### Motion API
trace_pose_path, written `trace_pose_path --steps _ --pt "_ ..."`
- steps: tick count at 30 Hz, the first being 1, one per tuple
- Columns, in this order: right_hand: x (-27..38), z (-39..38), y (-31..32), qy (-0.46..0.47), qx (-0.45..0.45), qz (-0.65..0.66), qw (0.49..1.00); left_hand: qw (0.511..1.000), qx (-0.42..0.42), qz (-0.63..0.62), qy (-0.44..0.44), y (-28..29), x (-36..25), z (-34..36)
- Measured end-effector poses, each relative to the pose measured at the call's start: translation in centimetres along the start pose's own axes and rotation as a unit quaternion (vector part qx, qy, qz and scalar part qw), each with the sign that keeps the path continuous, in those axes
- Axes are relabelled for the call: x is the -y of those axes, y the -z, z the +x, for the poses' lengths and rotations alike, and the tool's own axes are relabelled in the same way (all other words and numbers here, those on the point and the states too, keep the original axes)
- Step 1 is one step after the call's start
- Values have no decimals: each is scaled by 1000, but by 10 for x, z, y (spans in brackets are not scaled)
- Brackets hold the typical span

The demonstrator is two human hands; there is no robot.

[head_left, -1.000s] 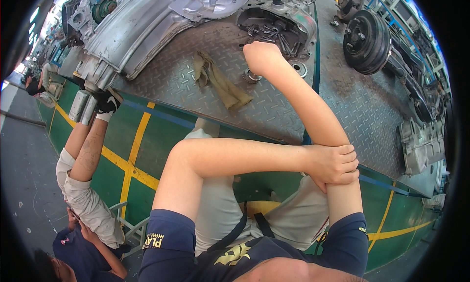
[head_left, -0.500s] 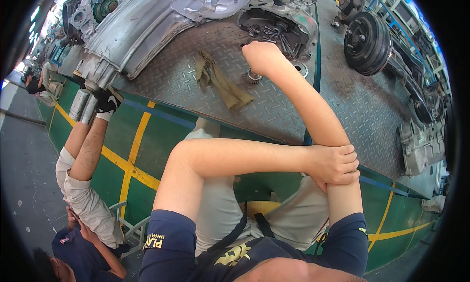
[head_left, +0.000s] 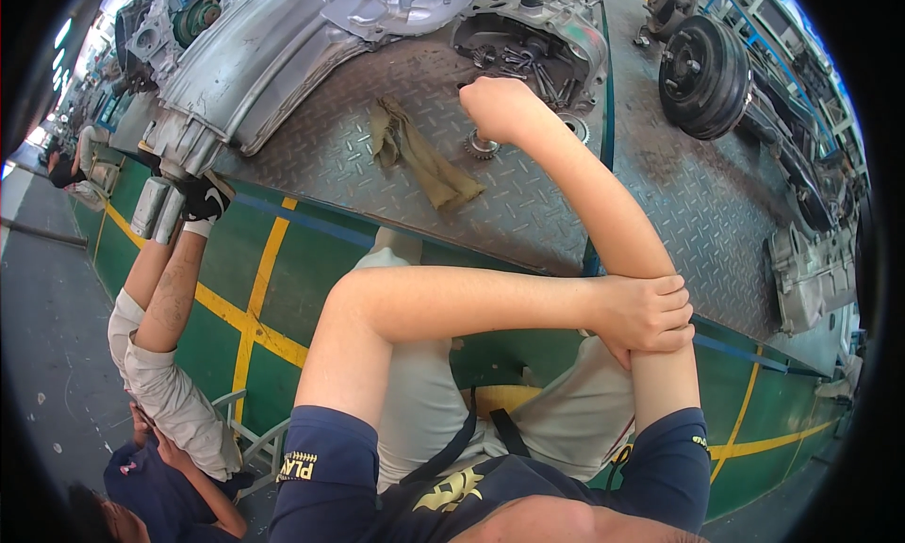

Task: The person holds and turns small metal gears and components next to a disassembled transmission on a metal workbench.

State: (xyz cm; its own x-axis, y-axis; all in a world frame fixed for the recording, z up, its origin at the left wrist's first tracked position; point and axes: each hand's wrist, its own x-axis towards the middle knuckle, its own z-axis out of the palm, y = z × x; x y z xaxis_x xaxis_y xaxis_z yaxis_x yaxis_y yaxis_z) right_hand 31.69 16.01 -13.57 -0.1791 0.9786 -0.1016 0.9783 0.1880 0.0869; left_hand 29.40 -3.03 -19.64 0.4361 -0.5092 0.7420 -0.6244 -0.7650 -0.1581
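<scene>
My left hand (head_left: pixel 646 315) is wrapped round my right arm near the elbow, its fingers closed over the skin. My right hand (head_left: pixel 500 107) reaches out over the metal workbench (head_left: pixel 528 213), curled closed with its fingers turned away from me. A dark bit shows at its fingertips; what it grips is hidden. Just under that hand stands a small toothed gear (head_left: pixel 481 145). Partly behind my right wrist lies another gear (head_left: pixel 573 126). A crumpled olive cloth (head_left: pixel 419 156) rests on the bench left of the hand.
Beyond my right hand, an open metal housing (head_left: pixel 586 53) holds bolts and small parts. A large grey transmission casing (head_left: pixel 255 67) fills the far left. On the right are a black wheel drum (head_left: pixel 702 76) and another casing (head_left: pixel 815 270). A seated person (head_left: pixel 160 468) rests their feet against the bench at left.
The whole view has shifted very slightly. Both hands keep the same pose, and nothing on the bench has visibly moved.
</scene>
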Motion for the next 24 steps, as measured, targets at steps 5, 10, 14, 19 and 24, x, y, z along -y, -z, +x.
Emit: trace_pose_path --steps 5,10,14,19,24 --pt "4 -1 1 -7 -10 3 1000 1000 -5 0 0 -1 0 -1" --pt "4 -1 -1 -15 -5 0 1000 1000 -10 -2 1 -1 -1 0" --pt "6 1 -2 -30 -15 6 999 1000 -2 -2 4 2 -2 -1" --pt "3 4 -5 -57 -26 12 998 1000 -19 -1 2 1 -2 -2" --pt "2 6 -3 -33 -34 16 999 1000 -20 -1 2 2 0 -4"
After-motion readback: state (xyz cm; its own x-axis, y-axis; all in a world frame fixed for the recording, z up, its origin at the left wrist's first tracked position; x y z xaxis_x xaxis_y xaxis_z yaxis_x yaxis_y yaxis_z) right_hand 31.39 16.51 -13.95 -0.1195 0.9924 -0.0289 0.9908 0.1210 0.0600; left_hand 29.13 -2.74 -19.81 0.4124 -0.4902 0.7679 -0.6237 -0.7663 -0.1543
